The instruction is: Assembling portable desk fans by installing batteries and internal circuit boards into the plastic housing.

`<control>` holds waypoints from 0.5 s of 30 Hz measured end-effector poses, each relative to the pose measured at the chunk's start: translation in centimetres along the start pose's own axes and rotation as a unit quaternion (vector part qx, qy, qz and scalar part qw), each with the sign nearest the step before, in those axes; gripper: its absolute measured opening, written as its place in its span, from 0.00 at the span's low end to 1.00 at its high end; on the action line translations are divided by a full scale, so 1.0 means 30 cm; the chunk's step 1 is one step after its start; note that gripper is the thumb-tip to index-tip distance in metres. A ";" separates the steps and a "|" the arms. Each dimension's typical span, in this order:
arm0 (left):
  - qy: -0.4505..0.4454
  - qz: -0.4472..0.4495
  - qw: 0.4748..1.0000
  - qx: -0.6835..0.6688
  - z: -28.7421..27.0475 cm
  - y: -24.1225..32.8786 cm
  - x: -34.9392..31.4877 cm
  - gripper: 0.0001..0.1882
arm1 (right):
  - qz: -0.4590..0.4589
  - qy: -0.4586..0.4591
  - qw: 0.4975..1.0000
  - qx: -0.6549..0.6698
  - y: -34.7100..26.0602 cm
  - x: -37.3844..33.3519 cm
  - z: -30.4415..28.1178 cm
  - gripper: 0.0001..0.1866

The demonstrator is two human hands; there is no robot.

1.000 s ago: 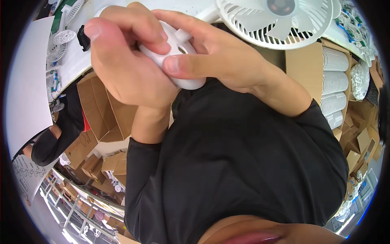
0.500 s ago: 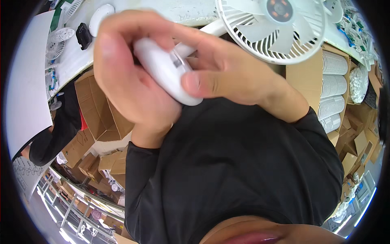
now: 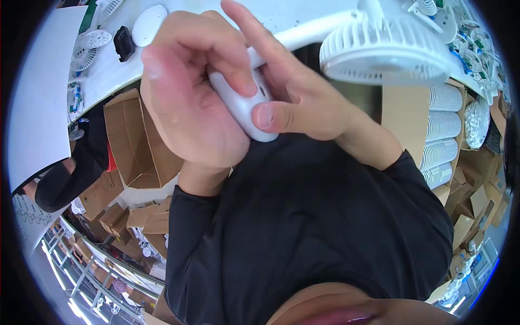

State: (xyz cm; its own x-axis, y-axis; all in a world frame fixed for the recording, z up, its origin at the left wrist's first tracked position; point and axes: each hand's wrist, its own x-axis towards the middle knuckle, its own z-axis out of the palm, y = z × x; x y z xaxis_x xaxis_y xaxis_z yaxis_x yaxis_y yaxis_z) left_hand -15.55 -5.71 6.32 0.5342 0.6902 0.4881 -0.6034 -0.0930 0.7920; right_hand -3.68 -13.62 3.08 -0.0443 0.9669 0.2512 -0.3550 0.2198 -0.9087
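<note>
Both hands are on a white desk fan, held above the edge of the worktable. My left hand (image 3: 189, 103) is curled round its rounded white base (image 3: 235, 103), with a fingertip pressed on the base near a small dark slot. From the other side my right hand (image 3: 314, 97) grips the base with its thumb; its index finger points up and away. The white stem (image 3: 319, 30) runs from the base up to the right. At its end the round fan head (image 3: 384, 51) is tilted, showing its ribbed side. Part of the base is hidden by my fingers.
On the white worktable (image 3: 200, 6) lie a white disc (image 3: 149, 26) and a black part (image 3: 124, 44). An open cardboard box (image 3: 130, 138) stands at left, near a person's dark sleeve (image 3: 81, 173). At right, a carton holds stacked white grilles (image 3: 443, 124). Small fan parts (image 3: 474, 46) lie far right.
The fan head has turned from facing me to showing its ribbed side. A left-hand finger now presses on the base, and the right index finger has stretched out.
</note>
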 end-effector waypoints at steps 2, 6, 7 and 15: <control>-0.006 0.073 0.995 0.072 0.004 -0.003 -0.017 0.31 | 0.021 -0.056 0.997 -0.057 -0.046 0.008 -0.025 0.53; 0.058 0.074 0.992 0.080 0.061 -0.012 -0.002 0.31 | -0.054 -0.088 0.975 -0.195 -0.035 -0.007 -0.039 0.58; 0.089 0.049 0.993 0.065 0.078 -0.012 0.002 0.31 | -0.095 -0.087 0.962 -0.243 -0.018 -0.017 -0.040 0.60; 0.000 0.012 1.000 0.003 0.021 -0.019 -0.021 0.33 | -0.204 -0.102 0.948 -0.223 0.037 0.010 -0.060 0.59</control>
State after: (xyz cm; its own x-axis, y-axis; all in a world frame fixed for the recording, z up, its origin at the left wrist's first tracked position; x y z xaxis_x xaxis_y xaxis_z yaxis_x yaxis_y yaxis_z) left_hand -15.18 -6.54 5.80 0.5203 0.6876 0.5065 -0.6119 -0.1136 0.7827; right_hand -2.41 -12.85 1.56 -0.1847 0.7551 0.6291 0.0470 0.6462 -0.7617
